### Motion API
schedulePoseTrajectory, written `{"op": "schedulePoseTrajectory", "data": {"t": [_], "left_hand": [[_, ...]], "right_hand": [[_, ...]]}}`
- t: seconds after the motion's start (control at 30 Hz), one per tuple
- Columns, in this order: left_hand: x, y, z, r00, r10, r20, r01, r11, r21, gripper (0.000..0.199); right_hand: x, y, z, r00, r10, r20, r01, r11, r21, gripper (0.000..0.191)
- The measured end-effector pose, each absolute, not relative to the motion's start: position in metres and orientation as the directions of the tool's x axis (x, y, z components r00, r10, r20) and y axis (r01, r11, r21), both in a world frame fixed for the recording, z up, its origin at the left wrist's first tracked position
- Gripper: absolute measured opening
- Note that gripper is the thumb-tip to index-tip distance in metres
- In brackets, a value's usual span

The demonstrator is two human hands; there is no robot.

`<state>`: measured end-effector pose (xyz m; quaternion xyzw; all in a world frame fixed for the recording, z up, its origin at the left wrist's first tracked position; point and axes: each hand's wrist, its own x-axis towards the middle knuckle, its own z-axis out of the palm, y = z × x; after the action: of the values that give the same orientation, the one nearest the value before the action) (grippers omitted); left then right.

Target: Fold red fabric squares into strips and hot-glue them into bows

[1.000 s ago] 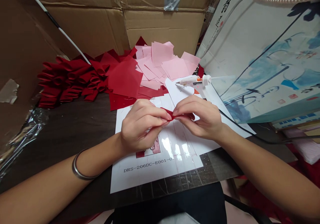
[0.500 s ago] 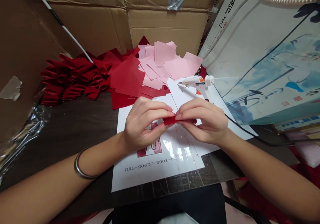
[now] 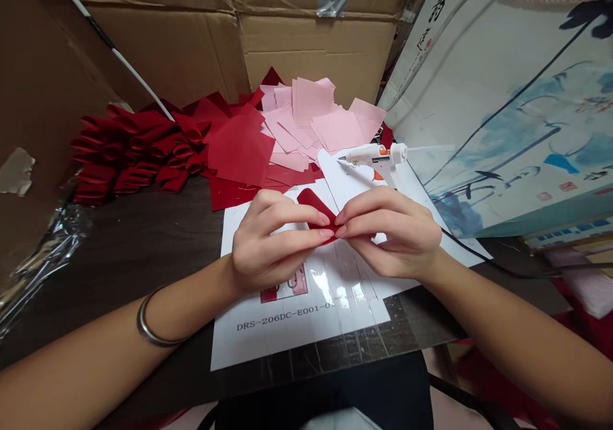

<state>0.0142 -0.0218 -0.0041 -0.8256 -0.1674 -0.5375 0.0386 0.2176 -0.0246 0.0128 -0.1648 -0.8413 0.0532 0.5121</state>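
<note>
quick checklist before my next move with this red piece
Red fabric piece gripped by left hand and right hand: ok
Fold under the fingers even: cannot tell, fingers cover it
Glue gun lying on white paper, nozzle off the hands: ok
Glue gun hot: cannot tell
Black cord clear of both hands: ok

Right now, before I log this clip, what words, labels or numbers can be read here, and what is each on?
"DRS-206DC-E001-0", then unclear, printed on the white sheet.
Black brush characters on the painted bag: too stylised to read.
Orange-and-black label on the glue gun: too small to read.
Blue print on the flat pack at far right: too small to read.
</note>
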Motion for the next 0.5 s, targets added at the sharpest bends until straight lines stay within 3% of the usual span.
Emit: {"op": "schedulePoseTrajectory", "data": {"t": [0.23,0.5], "left_hand": [[0.0139,-0.0226,-0.0037,0.371,0.242,0.897,0.319,-0.940,0.122,0.021],[0.0194,-0.0204,-0.0076,0.306,0.385,0.871,0.256,-0.914,0.314,0.004]], "right_hand": [[0.2186,-0.0247,0.0131,-0.428,0.352,0.832,0.210,0.935,-0.287,0.016],[0.2155,-0.0254,0.0108,-0.477,0.586,0.655,0.175,0.794,-0.582,0.003]]}}
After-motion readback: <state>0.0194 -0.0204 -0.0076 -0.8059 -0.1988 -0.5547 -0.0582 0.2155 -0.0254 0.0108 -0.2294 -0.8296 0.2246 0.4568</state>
